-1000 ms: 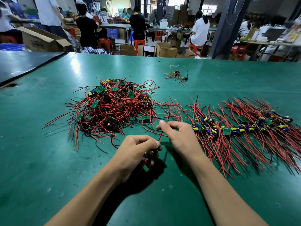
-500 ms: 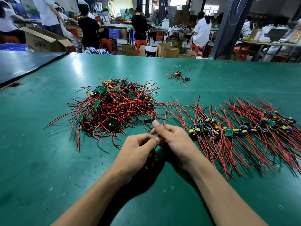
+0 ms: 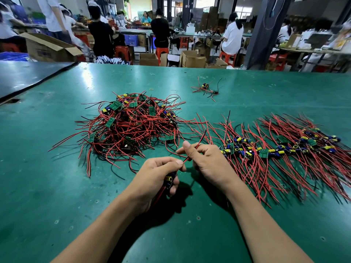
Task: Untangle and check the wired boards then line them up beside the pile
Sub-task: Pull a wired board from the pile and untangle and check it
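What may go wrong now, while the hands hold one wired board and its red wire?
The right hand pinches the red wire while the left hand grips the wired board; a hard pull might strain the wire's joint with the board. Loose ends of the tangled pile lie close to both hands and might snag it.

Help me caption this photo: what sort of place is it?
Probably an electronics assembly workshop: a tangled pile of wired boards on a green table, cardboard boxes, and workers seated at benches behind.
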### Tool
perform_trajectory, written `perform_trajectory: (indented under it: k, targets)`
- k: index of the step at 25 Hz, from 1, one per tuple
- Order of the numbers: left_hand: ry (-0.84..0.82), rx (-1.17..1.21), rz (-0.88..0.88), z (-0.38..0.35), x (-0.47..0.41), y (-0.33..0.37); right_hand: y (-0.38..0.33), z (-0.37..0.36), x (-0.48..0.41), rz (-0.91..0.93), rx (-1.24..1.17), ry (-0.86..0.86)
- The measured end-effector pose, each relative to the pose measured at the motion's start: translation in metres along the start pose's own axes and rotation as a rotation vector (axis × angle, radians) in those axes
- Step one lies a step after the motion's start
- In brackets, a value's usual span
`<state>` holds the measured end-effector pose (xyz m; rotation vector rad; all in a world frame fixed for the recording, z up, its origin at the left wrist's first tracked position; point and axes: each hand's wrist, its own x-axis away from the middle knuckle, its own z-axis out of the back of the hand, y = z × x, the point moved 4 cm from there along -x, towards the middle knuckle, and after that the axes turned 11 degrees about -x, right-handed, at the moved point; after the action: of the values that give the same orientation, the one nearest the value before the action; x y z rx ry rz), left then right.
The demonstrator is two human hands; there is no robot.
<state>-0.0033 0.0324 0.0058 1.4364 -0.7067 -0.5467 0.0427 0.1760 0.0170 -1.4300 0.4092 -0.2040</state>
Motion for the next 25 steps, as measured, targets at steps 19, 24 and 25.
perform_trajectory:
  k: [19, 24, 25]
  targets:
    - [0.034, -0.103, -0.055, -0.002, 0.002, -0.003, 0.014, -0.009, 0.001, -0.277, -0.283, 0.008]
    - [0.000, -0.120, -0.018, 0.002, 0.002, -0.001, 0.011, 0.011, -0.002, -0.122, -0.096, 0.142]
    - [-0.010, -0.119, -0.016, 0.002, 0.002, -0.001, 0.011, 0.015, -0.003, -0.119, -0.145, 0.189]
